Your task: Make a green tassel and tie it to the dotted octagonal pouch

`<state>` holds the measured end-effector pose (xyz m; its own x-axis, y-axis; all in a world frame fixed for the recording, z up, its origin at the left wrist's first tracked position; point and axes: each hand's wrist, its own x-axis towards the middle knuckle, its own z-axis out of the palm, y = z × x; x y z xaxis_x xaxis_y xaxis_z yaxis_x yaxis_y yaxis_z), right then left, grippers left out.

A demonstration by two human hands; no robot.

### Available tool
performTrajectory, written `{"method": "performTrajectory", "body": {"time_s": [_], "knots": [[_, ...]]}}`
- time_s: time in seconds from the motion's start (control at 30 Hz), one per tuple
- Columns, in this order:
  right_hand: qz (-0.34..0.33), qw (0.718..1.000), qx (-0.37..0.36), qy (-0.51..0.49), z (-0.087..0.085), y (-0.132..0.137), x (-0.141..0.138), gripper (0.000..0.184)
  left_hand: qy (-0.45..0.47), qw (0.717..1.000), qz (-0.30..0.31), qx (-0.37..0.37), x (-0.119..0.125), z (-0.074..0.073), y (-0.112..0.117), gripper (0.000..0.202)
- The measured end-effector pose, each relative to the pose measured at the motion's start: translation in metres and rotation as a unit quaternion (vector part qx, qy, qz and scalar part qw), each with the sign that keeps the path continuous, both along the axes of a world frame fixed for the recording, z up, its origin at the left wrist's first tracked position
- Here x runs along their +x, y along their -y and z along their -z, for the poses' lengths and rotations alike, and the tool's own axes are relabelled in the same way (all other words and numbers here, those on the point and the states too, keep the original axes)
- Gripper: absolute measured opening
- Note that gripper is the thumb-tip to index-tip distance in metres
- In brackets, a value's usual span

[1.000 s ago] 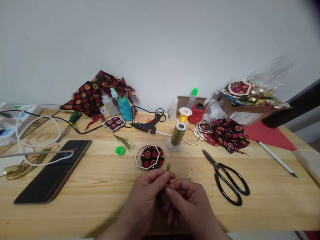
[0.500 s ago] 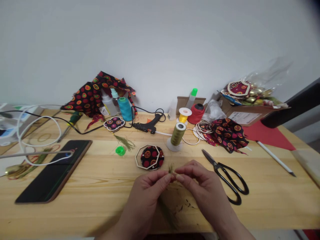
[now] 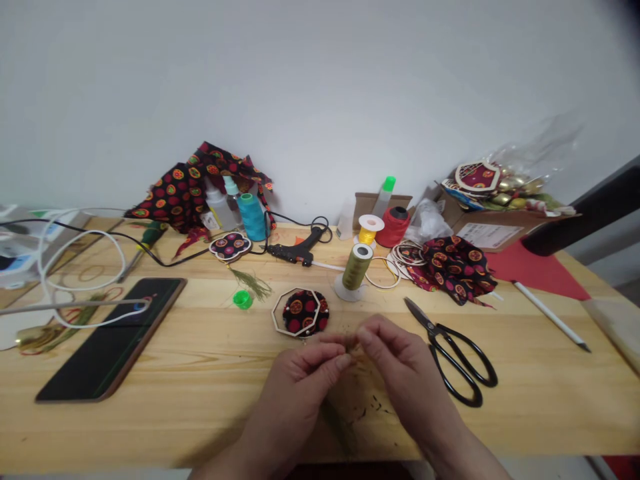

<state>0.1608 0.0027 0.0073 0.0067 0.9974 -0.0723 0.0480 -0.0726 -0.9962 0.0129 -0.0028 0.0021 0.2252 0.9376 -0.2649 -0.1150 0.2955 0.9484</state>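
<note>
My left hand (image 3: 300, 387) and my right hand (image 3: 405, 370) meet over the front middle of the wooden table (image 3: 200, 373), fingers pinched together around a small olive-green thread tuft (image 3: 351, 345) that is mostly hidden between the fingertips. Loose olive strands (image 3: 340, 427) trail down under the hands. Just beyond the fingers lies a round black patterned fabric piece (image 3: 305, 312) with a wooden octagon frame (image 3: 280, 313) leaning on it. An olive thread spool (image 3: 356, 268) stands behind that. Black scissors (image 3: 453, 353) lie close to the right of my right hand.
A dark phone (image 3: 113, 347) and white cable (image 3: 75, 280) lie left. A hot-glue gun (image 3: 295, 252), teal spool (image 3: 250, 217), glue bottles, yellow and red spools (image 3: 393, 227), patterned fabric (image 3: 455, 267), a white pencil (image 3: 550, 316) and a cardboard box (image 3: 495, 230) crowd the back.
My right hand rose from below the left hand to meet its fingertips, then both closed over the tuft, which showed above the fingers before and is now nearly covered.
</note>
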Motion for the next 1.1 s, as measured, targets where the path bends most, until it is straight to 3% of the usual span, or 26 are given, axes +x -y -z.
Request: {"method": "performTrajectory", "body": {"time_s": [0.07,0.2,0.27,0.47,0.83,1.1], "knots": [[0.001,0.999,0.017,-0.052,0.004,0.0,-0.002,0.017,-0.002,0.999,-0.033,0.034,-0.001,-0.001,-0.002,0.011],[-0.096,0.972,-0.01,-0.214,0.013,0.001,-0.011,0.031,0.029,0.995,-0.079,0.06,-0.002,-0.003,-0.006,0.009],[-0.127,0.965,-0.024,-0.229,0.012,0.001,-0.015,0.033,0.061,0.993,-0.09,0.049,-0.002,-0.004,-0.007,0.008],[-0.138,0.978,-0.042,-0.152,-0.001,-0.002,-0.018,0.02,0.121,0.988,-0.089,-0.013,-0.003,-0.005,-0.005,0.011],[-0.104,0.994,-0.042,-0.02,0.0,-0.002,-0.005,0.02,0.283,0.944,-0.119,-0.121,-0.007,-0.006,-0.007,0.014],[-0.081,0.991,-0.027,0.103,0.006,0.0,0.023,0.017,0.293,0.932,-0.184,-0.109,-0.018,-0.011,-0.014,0.023]]}}
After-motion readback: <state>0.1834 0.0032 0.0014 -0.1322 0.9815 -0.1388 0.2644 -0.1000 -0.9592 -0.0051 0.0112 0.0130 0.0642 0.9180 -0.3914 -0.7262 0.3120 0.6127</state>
